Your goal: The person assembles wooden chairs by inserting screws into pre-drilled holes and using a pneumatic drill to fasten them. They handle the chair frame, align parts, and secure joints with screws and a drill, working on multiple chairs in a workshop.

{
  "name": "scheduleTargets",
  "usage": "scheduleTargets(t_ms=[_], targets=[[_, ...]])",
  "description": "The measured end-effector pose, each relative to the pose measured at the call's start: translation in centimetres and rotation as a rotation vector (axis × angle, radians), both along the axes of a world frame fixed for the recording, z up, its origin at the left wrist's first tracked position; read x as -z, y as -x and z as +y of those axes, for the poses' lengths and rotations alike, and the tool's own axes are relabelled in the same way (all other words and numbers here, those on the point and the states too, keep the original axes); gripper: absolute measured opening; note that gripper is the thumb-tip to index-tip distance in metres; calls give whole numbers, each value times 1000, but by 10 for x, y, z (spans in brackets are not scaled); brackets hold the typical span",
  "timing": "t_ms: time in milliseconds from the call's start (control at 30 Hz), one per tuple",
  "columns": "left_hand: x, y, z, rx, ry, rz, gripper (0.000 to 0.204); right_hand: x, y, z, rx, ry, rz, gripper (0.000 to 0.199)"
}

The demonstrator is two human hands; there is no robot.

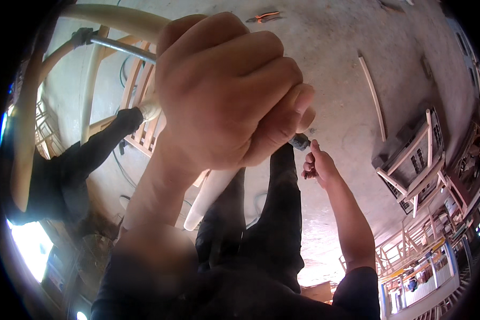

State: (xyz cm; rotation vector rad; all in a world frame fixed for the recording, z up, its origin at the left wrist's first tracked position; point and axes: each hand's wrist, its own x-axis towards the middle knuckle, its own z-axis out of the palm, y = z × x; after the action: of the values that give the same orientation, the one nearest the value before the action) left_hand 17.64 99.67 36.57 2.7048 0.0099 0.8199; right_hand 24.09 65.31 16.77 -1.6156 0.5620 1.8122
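Observation:
My left hand [229,90] is a closed fist, large and close in the middle of the view. Its curled fingers face away, and whatever they hold is hidden. Behind it a pale curved wooden rail [117,18] and a metal rod [122,49] run out of sight. A rounded wooden leg [210,200] shows below the fist. Lower down on the right, my right hand [321,166] is closed with its thumb upward. A small dark bit shows at its fingers, too little to name. Close to that thumb is a dark object [301,141] of unclear kind.
At the left, a co-worker's black-clothed limb [101,133] reaches among pale chair parts [93,85]. Pliers with orange handles [264,17] lie on the concrete floor beyond. A thin wooden strip [373,96] and a chair-like frame [413,154] lie right. Several wooden frames [410,245] stand lower right.

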Motion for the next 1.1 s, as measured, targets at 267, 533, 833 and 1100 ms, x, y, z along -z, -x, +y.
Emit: scheduleTargets(t_ms=[267,533,833,1100], targets=[[-16,13,9,72,176,38,42,-13,22,-16,58,-35,-235,52],[46,116,-49,-667,756,-224,24,-106,-10,50,-12,-518,-942,64],[182,139,-151,-770,807,813,67,-225,-53,257,-354,-1108,-518,89],[208,144,-154,-823,703,724,40,-238,-40,275,-635,-1082,-474,93]])
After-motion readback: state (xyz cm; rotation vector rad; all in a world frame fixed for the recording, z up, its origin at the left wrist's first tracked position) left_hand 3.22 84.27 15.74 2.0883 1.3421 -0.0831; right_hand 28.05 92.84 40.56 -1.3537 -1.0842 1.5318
